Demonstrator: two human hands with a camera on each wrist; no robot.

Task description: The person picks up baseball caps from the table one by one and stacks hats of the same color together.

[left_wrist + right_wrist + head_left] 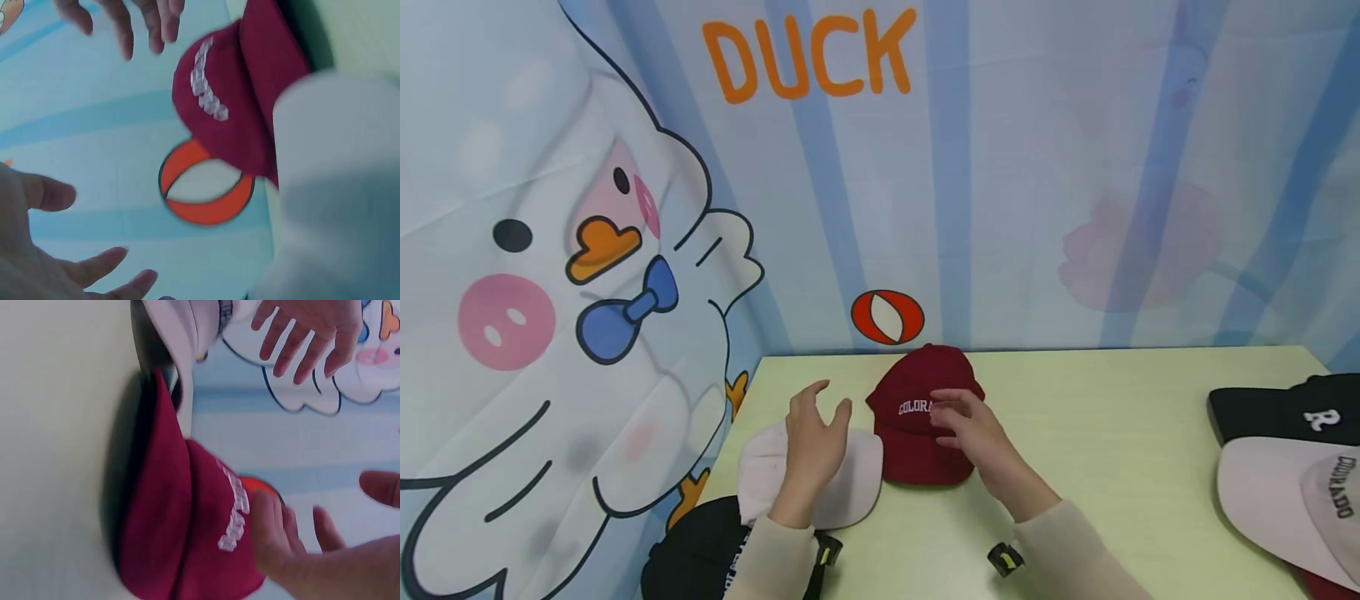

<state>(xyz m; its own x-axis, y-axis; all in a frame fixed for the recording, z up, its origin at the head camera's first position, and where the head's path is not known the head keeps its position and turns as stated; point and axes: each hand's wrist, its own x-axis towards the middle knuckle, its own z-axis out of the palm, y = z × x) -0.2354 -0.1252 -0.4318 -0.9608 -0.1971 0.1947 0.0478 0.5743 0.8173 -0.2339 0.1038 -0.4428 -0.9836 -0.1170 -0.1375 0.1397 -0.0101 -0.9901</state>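
A dark red baseball cap (925, 454) with white lettering sits at the back of the table, its brim toward me. My right hand (973, 429) hovers in front of its right side, fingers loosely bent and holding nothing. To the left, my left hand (816, 442) is held above a white cap (863, 479), thumb and fingers spread apart with nothing between them. In the left wrist view the red cap (219, 100) stands apart from the left hand (56, 244). The right wrist view has the right hand's fingers (269, 525) overlapping the red cap's crown; contact cannot be told.
A black cap (696, 550) lies at the front left, partly under the white one. On the right edge are another black cap (1262, 412) and a white cap (1258, 492), with a bit of red below. A printed duck curtain (1022, 167) hangs behind the pale table (1112, 433).
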